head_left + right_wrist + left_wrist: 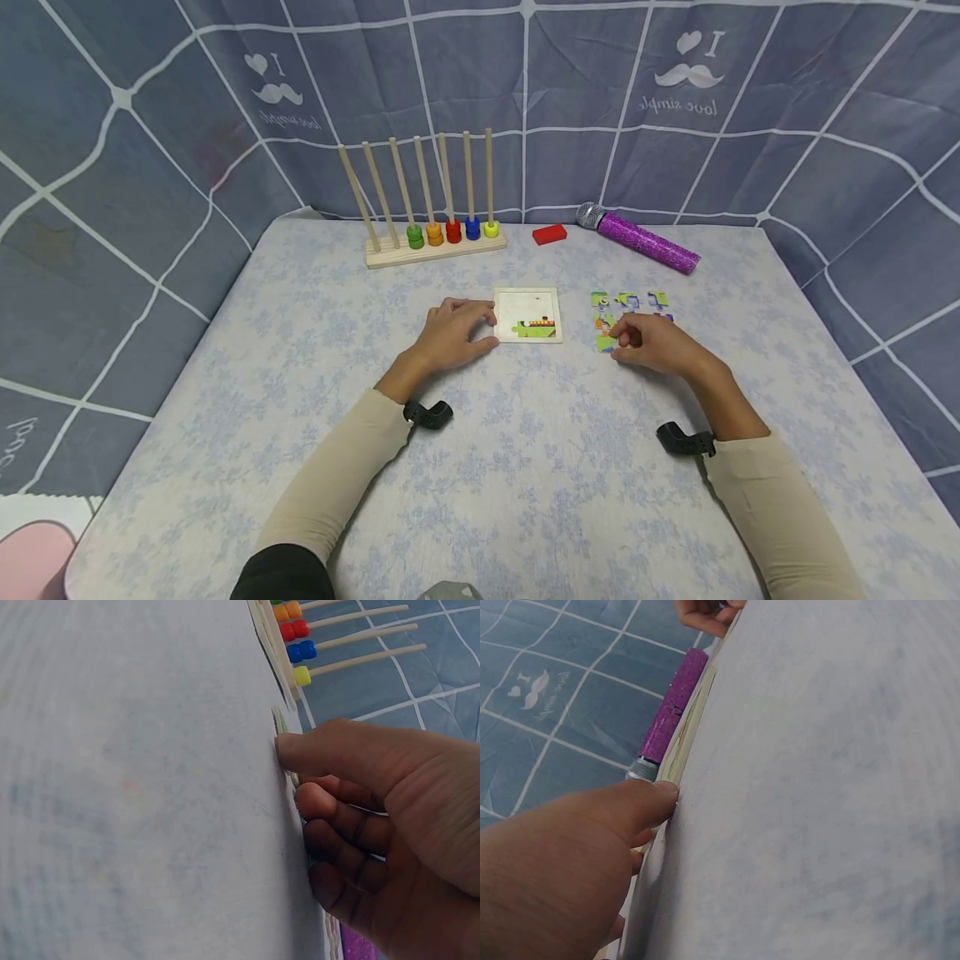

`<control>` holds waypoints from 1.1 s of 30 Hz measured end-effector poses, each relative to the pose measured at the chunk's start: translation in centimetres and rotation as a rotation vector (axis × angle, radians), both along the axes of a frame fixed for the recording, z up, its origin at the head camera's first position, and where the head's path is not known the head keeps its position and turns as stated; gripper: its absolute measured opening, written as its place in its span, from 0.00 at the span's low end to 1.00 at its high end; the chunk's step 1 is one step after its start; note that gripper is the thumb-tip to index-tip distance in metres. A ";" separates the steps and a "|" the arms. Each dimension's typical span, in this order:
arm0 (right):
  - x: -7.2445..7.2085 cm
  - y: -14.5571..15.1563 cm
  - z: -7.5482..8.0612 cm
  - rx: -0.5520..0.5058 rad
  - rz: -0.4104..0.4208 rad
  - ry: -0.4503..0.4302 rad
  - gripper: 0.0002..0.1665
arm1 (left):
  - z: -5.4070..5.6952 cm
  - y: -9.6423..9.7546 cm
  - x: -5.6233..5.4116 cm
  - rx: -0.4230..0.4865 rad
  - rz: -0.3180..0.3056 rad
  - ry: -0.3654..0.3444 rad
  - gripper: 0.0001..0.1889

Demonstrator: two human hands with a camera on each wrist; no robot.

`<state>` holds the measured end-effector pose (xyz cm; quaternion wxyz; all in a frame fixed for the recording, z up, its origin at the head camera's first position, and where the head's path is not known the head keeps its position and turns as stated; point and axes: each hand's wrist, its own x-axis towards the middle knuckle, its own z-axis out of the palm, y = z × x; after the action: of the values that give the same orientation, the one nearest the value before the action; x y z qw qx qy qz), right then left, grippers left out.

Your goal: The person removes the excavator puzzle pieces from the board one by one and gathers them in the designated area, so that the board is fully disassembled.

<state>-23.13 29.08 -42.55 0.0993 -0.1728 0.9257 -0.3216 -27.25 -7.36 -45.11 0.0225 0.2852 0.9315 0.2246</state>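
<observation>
Puzzle board, square white wooden tray (528,316): left hand (452,333) steadies edge, fingers relaxed. Right hand (654,342) fingers pinch colourful loose piece (606,342); best lift clear, not drag.

At my twelve o'clock stands a peg rack (431,218) with coloured rings; a red block (549,234) and purple microphone (639,238) lie toward one o'clock.

Head overhead; wrists grazing tablecloth (525,467)
</observation>
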 end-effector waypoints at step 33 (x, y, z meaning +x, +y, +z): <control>-4.3 -10.4 2.5 0.206 0.227 0.151 0.28 | -0.2 -0.1 -0.1 -0.014 -0.003 -0.015 0.14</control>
<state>-27.39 18.68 -40.06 0.0825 -0.2886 0.9332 -0.1977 -27.37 -7.44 -45.35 0.0319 0.2845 0.9325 0.2200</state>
